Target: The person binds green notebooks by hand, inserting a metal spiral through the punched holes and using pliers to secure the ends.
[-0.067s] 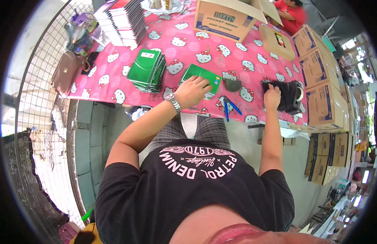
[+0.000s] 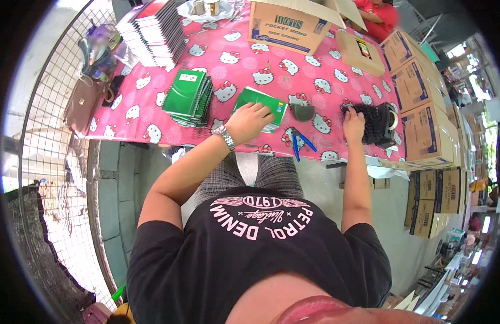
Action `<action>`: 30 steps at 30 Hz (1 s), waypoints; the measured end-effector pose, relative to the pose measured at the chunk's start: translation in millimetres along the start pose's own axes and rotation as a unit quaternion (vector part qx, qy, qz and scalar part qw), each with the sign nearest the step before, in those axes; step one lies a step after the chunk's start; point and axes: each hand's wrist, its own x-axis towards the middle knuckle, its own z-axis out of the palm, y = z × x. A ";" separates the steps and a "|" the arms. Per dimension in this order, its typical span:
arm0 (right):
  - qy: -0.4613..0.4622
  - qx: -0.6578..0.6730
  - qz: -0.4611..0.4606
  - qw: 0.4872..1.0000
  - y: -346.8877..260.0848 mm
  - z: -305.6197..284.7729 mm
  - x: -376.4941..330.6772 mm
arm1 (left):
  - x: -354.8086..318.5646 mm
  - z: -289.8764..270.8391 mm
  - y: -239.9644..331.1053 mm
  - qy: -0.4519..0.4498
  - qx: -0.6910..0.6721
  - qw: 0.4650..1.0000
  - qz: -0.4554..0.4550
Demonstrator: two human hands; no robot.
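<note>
Left hand (image 2: 251, 122): laid over a green notebook (image 2: 275, 104) near the front edge of the tabletop (image 2: 244, 67), fingers extended and somewhat apart on the cover, not wrapped round it. Thumb not clearly visible.

Right hand (image 2: 354, 125): at the left end of a heap of black coils (image 2: 376, 127), fingers bent down onto it. Cannot tell whether they pinch a coil or merely touch.

Handling notes (judgement): light, flat pressure on the cover should keep the leaves square, whereas pushing sideways could skew them. Coils are probably best drawn out singly along their length; neighbouring loops could snag, and a hard pull might stretch them.

Materials: notebook cover smooth, slightly glossy, pale page edges showing beneath. Stack of green notebooks (image 2: 186, 97) to its left, with dark spiral edges and a somewhat uneven outline. Coils narrow, ridged, matt-looking, bunched closely; a pale ring (image 2: 393, 120) sits at their right. Pliers (image 2: 302, 142) between the hands: blue handles spread, lying near the front edge. Just beside the notebook, a dark rounded piece (image 2: 303, 112), material unclear. Tabletop covering pink, printed, with a sheen suggesting plastic. Carton (image 2: 289, 29) behind: brown cardboard, flaps raised.
</note>
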 end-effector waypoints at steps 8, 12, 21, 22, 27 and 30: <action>-0.090 0.445 -0.090 0.886 -127.3 -17.3 -34.9 | 0.3 -13.3 -10.3 -0.029 -0.062 0.997 0.024; -0.131 0.525 0.013 0.841 -159.2 -46.5 -47.0 | 3.5 -14.7 -15.4 -0.037 -0.087 0.996 0.008; -0.158 0.546 0.018 0.823 -166.6 -47.4 -58.0 | 32.0 -49.3 -29.6 -0.046 -0.115 0.991 -0.040; -0.157 0.520 -0.010 0.839 -171.0 -49.0 -58.4 | 32.2 -47.7 -26.9 -0.076 -0.116 0.989 -0.053; -0.192 0.551 0.026 0.811 -169.3 -46.9 -64.6 | 23.0 -31.8 -30.6 -0.083 -0.203 0.973 -0.074; -0.196 0.586 0.059 0.784 -166.2 -45.9 -65.4 | 25.7 -31.9 -28.9 -0.093 -0.177 0.978 -0.065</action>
